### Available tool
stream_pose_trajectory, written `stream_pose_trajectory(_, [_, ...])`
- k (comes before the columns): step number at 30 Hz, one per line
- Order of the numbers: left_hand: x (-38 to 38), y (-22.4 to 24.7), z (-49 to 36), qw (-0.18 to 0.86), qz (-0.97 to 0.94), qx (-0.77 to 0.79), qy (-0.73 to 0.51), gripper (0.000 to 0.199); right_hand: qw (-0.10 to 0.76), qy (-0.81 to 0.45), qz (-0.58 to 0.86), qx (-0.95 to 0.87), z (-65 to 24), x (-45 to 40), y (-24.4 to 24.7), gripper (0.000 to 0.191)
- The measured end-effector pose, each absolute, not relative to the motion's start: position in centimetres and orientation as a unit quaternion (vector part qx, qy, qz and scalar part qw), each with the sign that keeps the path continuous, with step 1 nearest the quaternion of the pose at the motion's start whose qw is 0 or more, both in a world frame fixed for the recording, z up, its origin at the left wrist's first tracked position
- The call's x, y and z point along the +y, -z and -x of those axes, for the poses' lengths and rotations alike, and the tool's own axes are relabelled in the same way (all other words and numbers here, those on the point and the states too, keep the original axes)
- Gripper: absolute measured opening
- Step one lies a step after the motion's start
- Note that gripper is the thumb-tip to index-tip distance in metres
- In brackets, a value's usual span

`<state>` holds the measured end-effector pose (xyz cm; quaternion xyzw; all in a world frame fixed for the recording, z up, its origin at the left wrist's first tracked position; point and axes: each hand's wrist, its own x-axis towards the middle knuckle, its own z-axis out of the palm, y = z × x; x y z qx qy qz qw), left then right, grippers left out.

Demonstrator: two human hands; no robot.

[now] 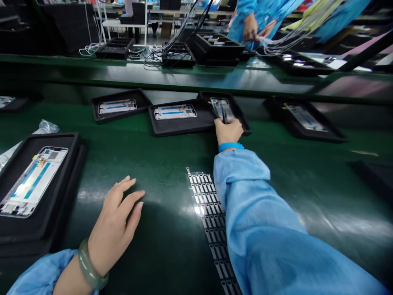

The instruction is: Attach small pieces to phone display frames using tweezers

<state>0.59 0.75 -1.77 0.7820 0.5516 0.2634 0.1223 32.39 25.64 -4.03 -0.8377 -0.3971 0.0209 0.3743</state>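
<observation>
My right hand [229,130] reaches forward, with fingers closed around a slim black tool [225,115] shaped like tweezers or a pen; the exact kind is unclear. It is at the near edge of a black tray [241,116] that bears a phone frame [218,105], partly hidden behind the hand. Fingers apart and holding nothing, my left hand [118,219] hovers low over or rests on the green work surface [159,254]. Between my arms lies a clear sheet of small metallic pieces [208,211], partly covered by my right sleeve.
Stacked black trays [72,149] with a phone frame [35,180] stand at left, beside clear plastic film [46,127]. More trays, such as the middle one [184,127], line the back below a raised green shelf [138,76]. Beyond it, a co-worker's hands [251,28] handle cables.
</observation>
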Motion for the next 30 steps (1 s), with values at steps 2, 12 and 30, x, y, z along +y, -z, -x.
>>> stream_pose_trajectory(2, [1.0,2.2,-0.4,0.123,-0.776,0.563,-0.257,0.023,0.373,-0.037,0.814,-0.444,-32.6,25.6,4.1,0.031])
stream_pose_trajectory(12, [1.4,2.9,-0.4,0.108,-0.778,0.572,-0.236,0.024,0.347,-0.036,0.717,-0.604,-32.1,25.2,5.5,0.055])
stream_pose_trajectory(30, [2.3,4.0,0.8,0.084,-0.799,0.561,-0.2,0.023,0.14,0.058,0.554,-0.818,-24.5,23.7,4.2,0.039])
